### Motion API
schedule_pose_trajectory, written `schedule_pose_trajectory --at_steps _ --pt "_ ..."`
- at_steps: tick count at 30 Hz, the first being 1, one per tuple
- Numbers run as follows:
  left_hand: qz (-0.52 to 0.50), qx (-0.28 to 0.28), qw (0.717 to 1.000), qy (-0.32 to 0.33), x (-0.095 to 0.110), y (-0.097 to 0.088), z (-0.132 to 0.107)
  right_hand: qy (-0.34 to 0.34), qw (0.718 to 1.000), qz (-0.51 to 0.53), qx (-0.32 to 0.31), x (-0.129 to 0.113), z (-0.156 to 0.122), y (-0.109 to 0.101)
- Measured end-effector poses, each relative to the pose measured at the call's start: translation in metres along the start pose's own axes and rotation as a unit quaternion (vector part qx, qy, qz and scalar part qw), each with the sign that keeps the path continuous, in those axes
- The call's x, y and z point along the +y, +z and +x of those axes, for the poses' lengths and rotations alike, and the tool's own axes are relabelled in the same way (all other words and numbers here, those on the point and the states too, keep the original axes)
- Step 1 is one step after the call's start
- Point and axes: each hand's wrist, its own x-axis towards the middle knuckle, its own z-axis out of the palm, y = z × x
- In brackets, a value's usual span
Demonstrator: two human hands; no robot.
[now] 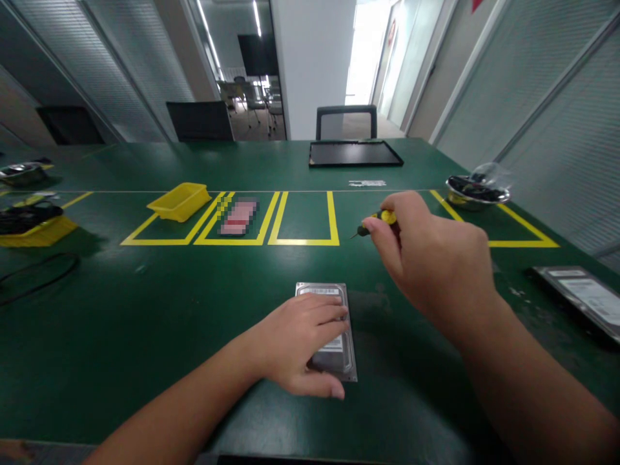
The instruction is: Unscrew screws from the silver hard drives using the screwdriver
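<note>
A silver hard drive (345, 361) with a white label lies on the green table in front of me. My left hand (303, 332) rests over it, fingers stretched flat across its top and thumb apart near its lower edge, hiding much of the label. To the right and farther off, my right hand (426, 258) is closed around a small yellow-and-black screwdriver (387, 217). Its thin tip points left, in the air and clear of the drive; most of its handle is hidden by my fingers.
Yellow tape (304, 242) marks boxes on the table. A yellow tray (180, 201) and a blurred pink item (239, 217) lie left; a cable-filled yellow bin (39, 232) is farther left. At right are a metal bowl (477, 197) and another hard drive (581, 297). A black-framed panel (356, 154) lies behind.
</note>
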Motion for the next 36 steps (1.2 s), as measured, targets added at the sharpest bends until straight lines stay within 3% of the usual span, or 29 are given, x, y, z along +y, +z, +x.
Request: schedule_pose_trajectory --at_steps 10,19,27,36 --pt "0.028 -0.079 0.996 -0.036 0.005 -0.002 -0.003 0.034 0.999 -0.006 -0.001 0.006 0.002 -0.009" --pt "-0.007 -0.044 0.998 -0.037 -0.008 0.009 -0.002 0.067 0.998 0.020 0.000 0.013 0.007 -0.011" --pt "-0.023 -0.031 0.998 -0.042 -0.011 0.013 -0.001 0.024 0.998 0.035 -0.037 0.004 0.007 -0.007" --pt "-0.016 -0.024 0.999 -0.040 -0.009 0.011 0.000 0.044 0.998 0.042 -0.036 -0.013 -0.003 -0.021"
